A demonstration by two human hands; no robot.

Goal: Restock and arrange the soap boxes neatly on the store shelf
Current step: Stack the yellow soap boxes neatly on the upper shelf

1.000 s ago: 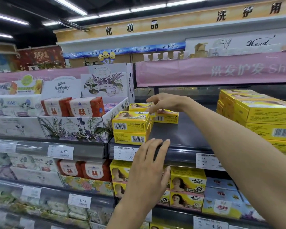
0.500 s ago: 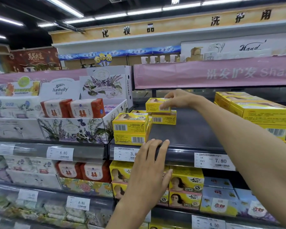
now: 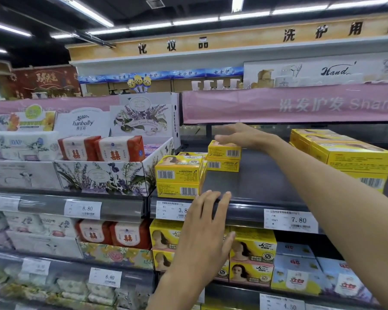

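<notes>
Yellow soap stock, left end of the shelf (image 3: 267,198): second row being built.
Top soap box (image 3: 224,151) sat square on another toward the back edge, behind the two-high front stack (image 3: 178,175), likely to start a rear row. Right hand (image 3: 242,136) lay over it, fingers straight and spread, thumb on its top, apparently settling it flush. Left hand (image 3: 207,222), fingers straight, holding nothing, pressed the shelf's front edge, probably for balance. Larger yellow boxes (image 3: 354,155) stood toward the right end, well apart.
</notes>
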